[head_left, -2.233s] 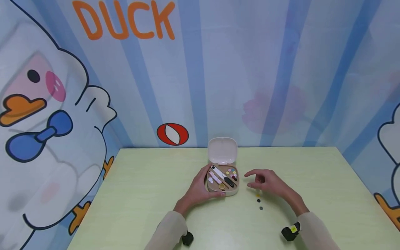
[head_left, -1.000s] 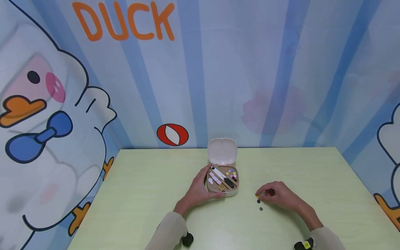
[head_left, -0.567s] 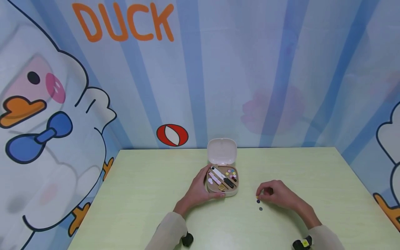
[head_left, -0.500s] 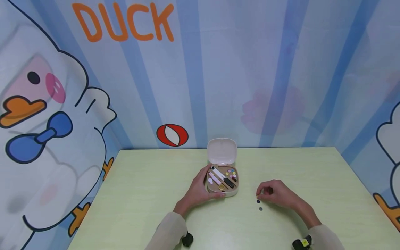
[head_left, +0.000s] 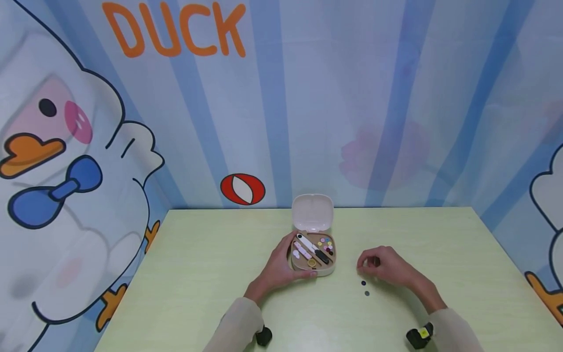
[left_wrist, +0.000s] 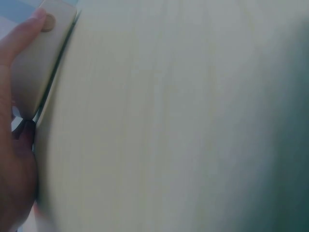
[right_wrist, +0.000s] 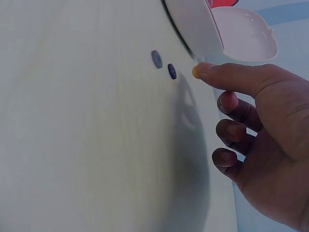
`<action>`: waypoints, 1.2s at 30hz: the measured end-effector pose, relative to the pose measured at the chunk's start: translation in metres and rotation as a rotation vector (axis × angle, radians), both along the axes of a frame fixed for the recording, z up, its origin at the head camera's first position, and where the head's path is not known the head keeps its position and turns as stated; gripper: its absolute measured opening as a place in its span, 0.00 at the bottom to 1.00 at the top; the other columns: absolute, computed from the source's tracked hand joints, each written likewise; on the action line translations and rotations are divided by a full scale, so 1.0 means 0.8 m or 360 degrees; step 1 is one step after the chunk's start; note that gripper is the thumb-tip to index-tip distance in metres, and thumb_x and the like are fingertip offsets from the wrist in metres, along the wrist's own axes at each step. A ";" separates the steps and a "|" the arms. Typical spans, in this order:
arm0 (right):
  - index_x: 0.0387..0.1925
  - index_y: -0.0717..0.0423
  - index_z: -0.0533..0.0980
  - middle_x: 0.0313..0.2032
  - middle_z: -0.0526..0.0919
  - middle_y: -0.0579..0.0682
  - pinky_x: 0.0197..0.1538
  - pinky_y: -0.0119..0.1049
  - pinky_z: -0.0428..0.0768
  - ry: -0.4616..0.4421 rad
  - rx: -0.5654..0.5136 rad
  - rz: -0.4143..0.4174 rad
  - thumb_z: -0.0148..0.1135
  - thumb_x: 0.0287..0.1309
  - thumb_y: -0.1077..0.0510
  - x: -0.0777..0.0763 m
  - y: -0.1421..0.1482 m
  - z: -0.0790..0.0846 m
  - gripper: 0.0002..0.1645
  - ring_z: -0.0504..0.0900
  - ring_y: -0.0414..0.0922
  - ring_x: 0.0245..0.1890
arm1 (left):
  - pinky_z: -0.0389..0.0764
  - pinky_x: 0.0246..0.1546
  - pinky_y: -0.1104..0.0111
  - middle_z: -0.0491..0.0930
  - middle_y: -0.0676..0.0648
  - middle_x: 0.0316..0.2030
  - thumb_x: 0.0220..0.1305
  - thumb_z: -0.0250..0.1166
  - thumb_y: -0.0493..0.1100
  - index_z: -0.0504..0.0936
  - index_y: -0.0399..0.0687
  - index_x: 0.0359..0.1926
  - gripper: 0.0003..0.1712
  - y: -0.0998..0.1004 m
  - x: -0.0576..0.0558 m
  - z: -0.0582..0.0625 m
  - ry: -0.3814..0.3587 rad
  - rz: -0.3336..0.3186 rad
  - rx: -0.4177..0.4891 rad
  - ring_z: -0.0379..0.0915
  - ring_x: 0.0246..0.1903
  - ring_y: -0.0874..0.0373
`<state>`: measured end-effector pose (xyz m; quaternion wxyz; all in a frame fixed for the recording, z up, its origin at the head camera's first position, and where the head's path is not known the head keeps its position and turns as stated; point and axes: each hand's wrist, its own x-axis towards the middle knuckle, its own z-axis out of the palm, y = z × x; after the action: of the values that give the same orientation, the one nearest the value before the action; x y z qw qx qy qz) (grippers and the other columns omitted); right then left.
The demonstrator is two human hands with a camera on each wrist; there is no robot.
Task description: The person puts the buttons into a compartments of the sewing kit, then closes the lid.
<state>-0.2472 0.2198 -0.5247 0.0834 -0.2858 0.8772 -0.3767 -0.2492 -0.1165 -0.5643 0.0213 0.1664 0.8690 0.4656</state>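
A small open sewing box [head_left: 326, 271] sits on the table with its pale lid [head_left: 313, 212] raised at the back. My left hand [head_left: 277, 266] grips the box by its left side, thumb along the front. My right hand [head_left: 389, 266] hovers to the right of the box. Between its thumb and forefinger it pinches a yellow button [right_wrist: 195, 72], clearest in the right wrist view; the other fingers are curled. Below that hand, a dark button [head_left: 363, 283] and a grey button [head_left: 367, 293] lie on the table.
Inside the box are a white-and-black tool [head_left: 310, 244], a pink item [head_left: 302, 250], a gold ring-shaped piece [head_left: 312, 263] and several small colourful buttons [head_left: 325, 243] in the right compartment. A printed duck curtain [head_left: 308, 98] stands behind the table [head_left: 211, 254].
My right hand came down to the yellow button, pinched it and has lifted it off the table, moving slightly up and left. The left hand and box have stayed put.
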 end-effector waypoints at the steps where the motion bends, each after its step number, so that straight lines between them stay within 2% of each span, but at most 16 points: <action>1: 0.36 0.50 0.86 0.24 0.76 0.40 0.28 0.29 0.72 0.0008 0.0004 -0.0006 0.73 0.62 0.64 -0.001 -0.002 0.002 0.05 0.71 0.36 0.25 | 0.61 0.74 0.48 0.58 0.55 0.78 0.45 0.83 0.68 0.52 0.63 0.82 0.70 0.000 0.000 0.000 -0.0001 0.0000 0.0004 0.53 0.77 0.54; 11: 0.37 0.53 0.86 0.23 0.75 0.39 0.27 0.30 0.70 0.0082 -0.0009 -0.0001 0.73 0.62 0.61 -0.019 -0.029 0.023 0.03 0.70 0.37 0.24 | 0.61 0.74 0.47 0.58 0.54 0.78 0.44 0.83 0.68 0.52 0.62 0.82 0.70 0.000 0.000 -0.001 -0.0007 0.0010 -0.0009 0.53 0.77 0.53; 17: 0.39 0.52 0.86 0.23 0.74 0.40 0.27 0.30 0.69 0.0071 -0.0006 -0.0011 0.73 0.63 0.60 -0.032 -0.047 0.032 0.03 0.70 0.38 0.24 | 0.61 0.74 0.48 0.57 0.54 0.79 0.44 0.83 0.68 0.52 0.61 0.83 0.71 -0.001 0.001 0.001 -0.0007 0.0014 -0.0023 0.52 0.77 0.53; 26: 0.40 0.49 0.87 0.24 0.76 0.42 0.28 0.31 0.70 0.0021 0.0002 -0.0012 0.72 0.65 0.59 -0.050 -0.071 0.032 0.03 0.72 0.42 0.26 | 0.61 0.74 0.48 0.58 0.54 0.78 0.45 0.83 0.67 0.51 0.61 0.83 0.71 -0.001 0.000 0.000 0.0002 -0.0005 -0.0024 0.54 0.77 0.53; 36: 0.38 0.52 0.87 0.26 0.78 0.42 0.29 0.31 0.71 0.0001 -0.0034 -0.0057 0.72 0.65 0.58 -0.059 -0.087 0.025 0.02 0.73 0.42 0.28 | 0.62 0.74 0.48 0.58 0.54 0.78 0.45 0.82 0.68 0.51 0.63 0.82 0.70 -0.001 -0.001 -0.003 0.0013 -0.0005 -0.0015 0.55 0.76 0.53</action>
<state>-0.2947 0.1503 -0.5046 0.0734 -0.2712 0.8780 -0.3874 -0.2500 -0.1176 -0.5665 0.0193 0.1696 0.8709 0.4608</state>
